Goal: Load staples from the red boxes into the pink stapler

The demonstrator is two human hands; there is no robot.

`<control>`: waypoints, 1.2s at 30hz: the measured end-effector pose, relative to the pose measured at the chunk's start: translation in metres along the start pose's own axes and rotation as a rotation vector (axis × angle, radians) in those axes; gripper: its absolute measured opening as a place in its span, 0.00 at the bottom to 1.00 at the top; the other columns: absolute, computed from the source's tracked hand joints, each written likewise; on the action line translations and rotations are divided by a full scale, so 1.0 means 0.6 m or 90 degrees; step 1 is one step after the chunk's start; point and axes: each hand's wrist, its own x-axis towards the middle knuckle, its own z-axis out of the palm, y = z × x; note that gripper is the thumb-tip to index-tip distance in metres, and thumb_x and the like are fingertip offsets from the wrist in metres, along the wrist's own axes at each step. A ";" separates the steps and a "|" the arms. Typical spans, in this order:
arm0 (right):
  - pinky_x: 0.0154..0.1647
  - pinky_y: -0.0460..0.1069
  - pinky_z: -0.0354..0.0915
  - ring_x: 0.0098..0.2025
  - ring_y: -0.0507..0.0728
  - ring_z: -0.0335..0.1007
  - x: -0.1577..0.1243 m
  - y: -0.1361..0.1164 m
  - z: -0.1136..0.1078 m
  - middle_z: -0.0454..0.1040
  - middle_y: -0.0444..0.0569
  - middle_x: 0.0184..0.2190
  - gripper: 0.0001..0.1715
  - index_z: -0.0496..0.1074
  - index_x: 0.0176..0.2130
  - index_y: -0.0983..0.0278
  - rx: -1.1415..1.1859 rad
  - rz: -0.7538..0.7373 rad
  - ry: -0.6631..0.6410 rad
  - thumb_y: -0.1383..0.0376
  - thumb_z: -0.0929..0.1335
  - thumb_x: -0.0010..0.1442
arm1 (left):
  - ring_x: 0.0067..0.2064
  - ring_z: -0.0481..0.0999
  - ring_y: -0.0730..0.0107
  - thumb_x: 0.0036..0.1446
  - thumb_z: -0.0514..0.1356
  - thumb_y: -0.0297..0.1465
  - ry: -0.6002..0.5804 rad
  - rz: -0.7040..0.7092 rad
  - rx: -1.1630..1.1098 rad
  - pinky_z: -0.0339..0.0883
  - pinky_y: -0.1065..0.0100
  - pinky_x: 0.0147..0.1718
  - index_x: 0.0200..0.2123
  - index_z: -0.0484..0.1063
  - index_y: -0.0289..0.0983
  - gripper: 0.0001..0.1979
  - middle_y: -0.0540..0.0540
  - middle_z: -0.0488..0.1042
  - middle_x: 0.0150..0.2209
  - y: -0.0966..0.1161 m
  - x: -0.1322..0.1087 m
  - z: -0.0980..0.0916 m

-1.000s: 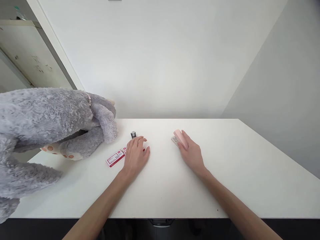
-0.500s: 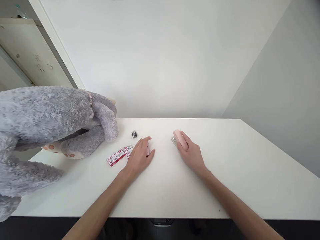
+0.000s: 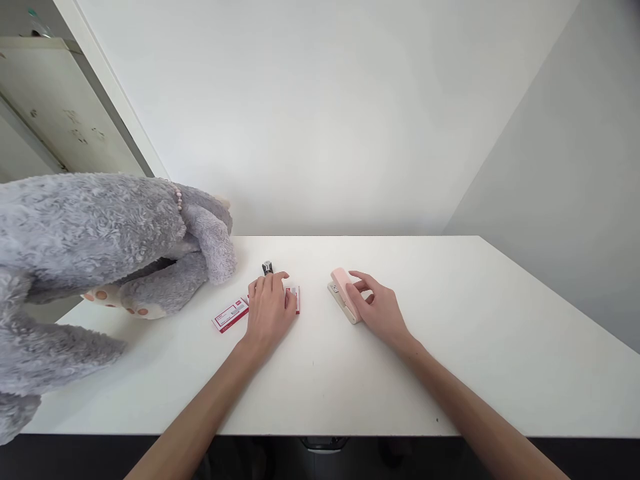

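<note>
My left hand (image 3: 270, 310) reaches over small red-and-white boxes, palm down with its fingers apart and slightly bent. It covers most of the middle box, and its thumb lies over part of the right-hand box (image 3: 295, 300). Just left of the hand, another flat red-and-white box (image 3: 230, 315) lies on the table. A small black-and-silver object (image 3: 267, 267), possibly a staple remover, sits beyond the fingertips and is partly covered. On the right, a pink stapler (image 3: 345, 288) with a cream base rests on the table. My right hand (image 3: 380, 307) is beside it, thumb against its top, fingers spread and loose.
A large grey plush toy (image 3: 100, 227) takes up the left side of the white table (image 3: 400, 393). Behind the table rises a white wall (image 3: 320, 120). A pale cabinet (image 3: 75, 113) stands at the far left.
The stapler has shifted left and slightly towards me, showing more of its base, and my right hand has loosened around it. My left hand has moved left, uncovering more of the right-hand box.
</note>
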 end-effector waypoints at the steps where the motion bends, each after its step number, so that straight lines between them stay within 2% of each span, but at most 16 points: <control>1: 0.33 0.53 0.71 0.24 0.51 0.67 0.000 0.000 0.001 0.80 0.47 0.44 0.29 0.73 0.59 0.54 0.000 -0.003 -0.005 0.43 0.65 0.66 | 0.45 0.74 0.52 0.63 0.52 0.27 -0.015 -0.007 -0.006 0.60 0.50 0.55 0.51 0.68 0.37 0.14 0.44 0.76 0.34 0.001 0.000 0.000; 3: 0.33 0.53 0.70 0.25 0.52 0.67 0.000 0.000 0.002 0.80 0.47 0.43 0.28 0.73 0.57 0.54 -0.002 -0.012 -0.018 0.43 0.65 0.66 | 0.42 0.75 0.54 0.63 0.52 0.27 -0.049 -0.002 -0.035 0.59 0.49 0.55 0.51 0.67 0.37 0.14 0.49 0.73 0.27 0.002 0.000 -0.001; 6: 0.33 0.52 0.70 0.27 0.53 0.69 -0.002 0.000 0.004 0.80 0.47 0.42 0.28 0.72 0.57 0.54 0.003 -0.019 -0.047 0.44 0.65 0.67 | 0.39 0.74 0.56 0.64 0.51 0.28 -0.087 0.040 -0.091 0.60 0.49 0.54 0.51 0.67 0.39 0.13 0.52 0.72 0.24 0.008 -0.002 -0.005; 10: 0.34 0.51 0.70 0.38 0.57 0.75 -0.002 0.001 0.006 0.79 0.49 0.42 0.26 0.71 0.57 0.56 0.026 -0.051 -0.074 0.45 0.65 0.67 | 0.36 0.73 0.60 0.66 0.51 0.30 -0.149 0.125 -0.183 0.66 0.54 0.48 0.50 0.68 0.41 0.12 0.51 0.72 0.29 0.016 -0.007 -0.011; 13: 0.35 0.51 0.70 0.43 0.59 0.75 -0.001 0.002 0.007 0.79 0.50 0.41 0.25 0.71 0.56 0.57 0.045 -0.069 -0.083 0.47 0.65 0.68 | 0.41 0.75 0.60 0.67 0.52 0.32 -0.132 0.181 -0.191 0.67 0.54 0.49 0.50 0.69 0.42 0.11 0.48 0.75 0.37 0.019 -0.007 -0.014; 15: 0.35 0.51 0.70 0.42 0.58 0.75 -0.001 0.003 0.007 0.79 0.49 0.40 0.25 0.71 0.56 0.57 0.052 -0.066 -0.091 0.46 0.65 0.68 | 0.48 0.74 0.57 0.65 0.56 0.35 -0.084 0.173 -0.156 0.65 0.52 0.53 0.49 0.69 0.41 0.11 0.45 0.76 0.43 0.017 -0.005 -0.014; 18: 0.34 0.51 0.69 0.40 0.58 0.74 -0.001 0.003 0.006 0.78 0.48 0.39 0.25 0.71 0.55 0.57 0.054 -0.055 -0.090 0.45 0.65 0.68 | 0.55 0.70 0.49 0.59 0.63 0.42 -0.038 0.138 -0.099 0.61 0.47 0.58 0.50 0.68 0.41 0.19 0.41 0.75 0.50 0.012 -0.003 -0.011; 23: 0.32 0.51 0.66 0.31 0.55 0.68 -0.001 0.004 0.006 0.77 0.45 0.36 0.26 0.71 0.54 0.56 0.030 -0.047 -0.088 0.44 0.64 0.68 | 0.57 0.68 0.43 0.55 0.65 0.47 -0.039 0.122 -0.056 0.58 0.43 0.60 0.50 0.69 0.41 0.24 0.40 0.76 0.47 0.007 -0.003 -0.007; 29: 0.32 0.51 0.65 0.31 0.55 0.69 -0.001 0.004 0.006 0.75 0.44 0.33 0.26 0.71 0.54 0.57 0.030 -0.060 -0.097 0.43 0.63 0.68 | 0.51 0.72 0.47 0.51 0.66 0.43 -0.083 0.138 -0.071 0.62 0.47 0.55 0.49 0.68 0.41 0.24 0.42 0.76 0.47 0.014 -0.006 -0.017; 36: 0.31 0.50 0.65 0.30 0.55 0.68 -0.001 0.003 0.006 0.75 0.44 0.31 0.26 0.70 0.53 0.57 0.025 -0.068 -0.099 0.43 0.63 0.68 | 0.47 0.75 0.53 0.52 0.65 0.39 -0.202 0.183 -0.153 0.67 0.52 0.50 0.56 0.65 0.42 0.28 0.43 0.73 0.54 0.021 -0.013 -0.025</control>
